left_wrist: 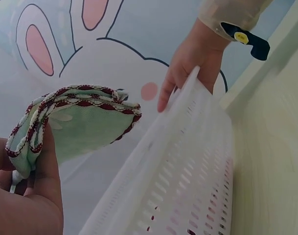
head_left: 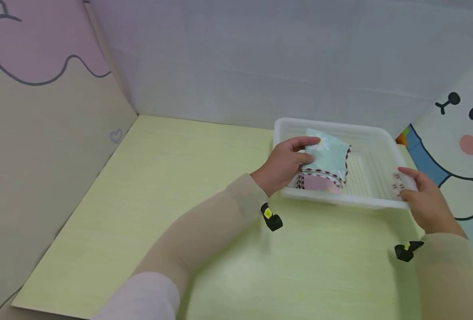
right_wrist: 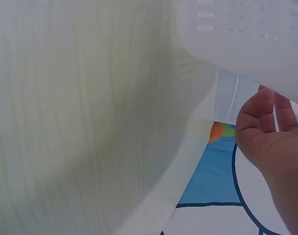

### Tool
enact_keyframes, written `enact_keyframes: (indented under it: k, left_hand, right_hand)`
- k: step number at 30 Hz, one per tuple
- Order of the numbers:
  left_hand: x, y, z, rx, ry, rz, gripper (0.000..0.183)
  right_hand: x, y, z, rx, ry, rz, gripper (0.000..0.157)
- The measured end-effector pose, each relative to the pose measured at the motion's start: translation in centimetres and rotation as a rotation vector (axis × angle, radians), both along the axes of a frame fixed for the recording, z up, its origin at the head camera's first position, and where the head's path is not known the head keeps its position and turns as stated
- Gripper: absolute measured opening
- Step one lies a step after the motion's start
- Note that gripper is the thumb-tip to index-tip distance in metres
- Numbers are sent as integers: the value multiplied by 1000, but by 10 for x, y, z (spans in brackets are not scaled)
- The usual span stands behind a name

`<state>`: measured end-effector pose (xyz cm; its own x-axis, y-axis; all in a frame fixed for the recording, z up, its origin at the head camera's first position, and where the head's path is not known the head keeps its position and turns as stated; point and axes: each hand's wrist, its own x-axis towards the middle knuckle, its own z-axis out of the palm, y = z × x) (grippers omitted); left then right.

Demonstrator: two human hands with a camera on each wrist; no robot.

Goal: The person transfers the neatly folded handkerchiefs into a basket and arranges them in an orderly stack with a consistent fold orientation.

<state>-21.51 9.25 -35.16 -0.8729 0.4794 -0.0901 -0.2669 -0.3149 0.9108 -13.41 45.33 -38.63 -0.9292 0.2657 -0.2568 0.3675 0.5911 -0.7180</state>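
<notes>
Between thumb and fingers my left hand [head_left: 286, 162] pinches a folded light-green cloth [head_left: 327, 153] with a white flower print and a dark-red and white stitched edge. It is held over the left part of a white perforated plastic basket [head_left: 364, 202]. Beneath it, a pink cloth [head_left: 320, 183] with a checkered edge lies inside the basket. My right hand [head_left: 430, 200] grips the basket's right end by the rim, thumb and fingers on either side. The left wrist view shows the folded layers of the green cloth [left_wrist: 85, 117] and the basket's slotted side [left_wrist: 188, 171].
The basket is at the back right of a pale yellow-green table [head_left: 220, 249]. A grey-white wall panel [head_left: 240, 62] stands behind it. At the right is a panel with a cartoon face [head_left: 460, 142], close to my right hand; another panel [head_left: 40, 146] borders the left edge.
</notes>
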Motion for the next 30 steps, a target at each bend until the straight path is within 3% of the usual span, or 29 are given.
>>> enact_keyframes:
  k: [12, 22, 30]
  left_hand:
    - [-11, 10, -6, -72, 4, 15, 42]
    - [-10, 19, -9, -134, -14, 10, 40]
    - [-8, 22, -12, -243, 29, -9, 40]
  right_hand:
    - [-2, -1, -1, -16, -2, -31, 70]
    - [0, -3, 0, -35, 11, -8, 72]
    - [-1, -3, 1, -23, -4, -7, 73]
